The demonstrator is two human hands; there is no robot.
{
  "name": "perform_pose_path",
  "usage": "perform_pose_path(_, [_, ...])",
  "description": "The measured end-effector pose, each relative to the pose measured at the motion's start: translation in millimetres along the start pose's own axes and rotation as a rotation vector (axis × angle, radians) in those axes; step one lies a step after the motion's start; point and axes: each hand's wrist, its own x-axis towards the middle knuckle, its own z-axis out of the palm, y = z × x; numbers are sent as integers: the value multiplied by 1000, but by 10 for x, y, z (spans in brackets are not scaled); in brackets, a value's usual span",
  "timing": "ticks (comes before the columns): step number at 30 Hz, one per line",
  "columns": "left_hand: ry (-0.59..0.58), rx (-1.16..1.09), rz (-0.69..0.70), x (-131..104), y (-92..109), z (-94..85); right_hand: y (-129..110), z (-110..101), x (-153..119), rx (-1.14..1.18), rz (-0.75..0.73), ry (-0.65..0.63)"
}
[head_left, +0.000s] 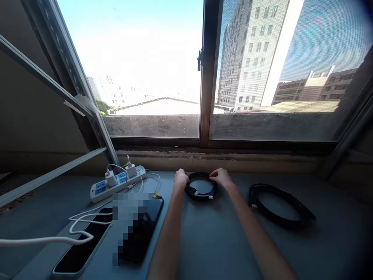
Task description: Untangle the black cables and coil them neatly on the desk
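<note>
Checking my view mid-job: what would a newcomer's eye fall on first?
Probably the bright, dark-framed glass window, filling much of the upper picture. Below, on the grey-blue tabletop, the left hand and right hand touch opposite sides of a round black cable coil. An oval black cable coil lies to its right; a white oblong power strip sits at left.

2 arms (169, 233) stretched forward; left hand (181, 177) turned inward, right hand (222, 177) pinching.
</note>
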Motion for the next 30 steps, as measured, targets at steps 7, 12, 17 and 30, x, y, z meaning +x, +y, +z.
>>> perform_pose_path(7, [47, 38, -10, -55, 52, 4, 22, -15, 19, 41, 27, -84])
perform_pose_path(12, [52, 83, 22, -209, 82, -84, -23, -112, -35, 53, 63, -134])
perform_pose_path(17, [92, 84, 86, -432, 137, -284, 78, -412, -96, -10, 201, -97])
perform_pose_path(30, [156, 17, 199, -440, 191, -332, 662, -1075, -526, -38, 539, -29])
